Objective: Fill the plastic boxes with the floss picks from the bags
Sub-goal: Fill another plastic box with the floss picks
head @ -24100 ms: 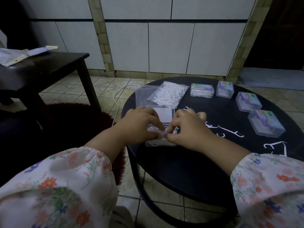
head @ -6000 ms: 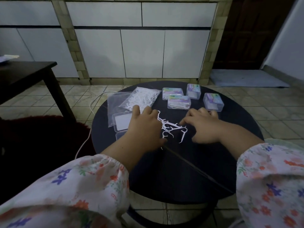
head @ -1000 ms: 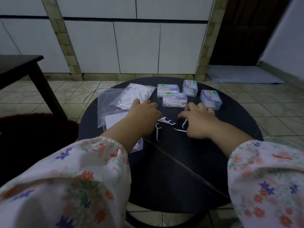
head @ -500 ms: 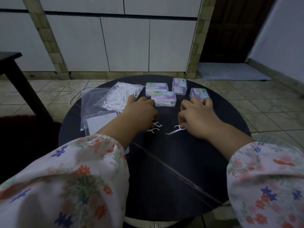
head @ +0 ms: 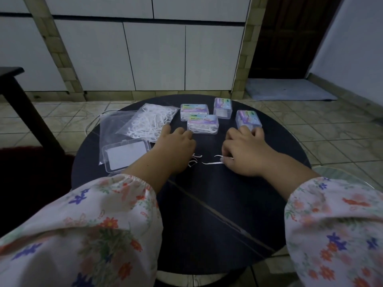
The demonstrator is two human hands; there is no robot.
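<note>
On the dark table [head: 207, 214], hands [head: 176, 150] cover loose floss picks [head: 209, 163].

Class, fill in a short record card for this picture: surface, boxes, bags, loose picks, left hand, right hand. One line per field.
surface: round dark table
labelled boxes: four closed plastic boxes at the far side
open box: clear box, far left, no picks seen inside
bags: bag of floss picks overlapping an emptier bag
loose picks: a few floss picks between the hands
left hand: left hand fingers curled over picks, grip hidden
right hand: right hand pinches one pick
</note>
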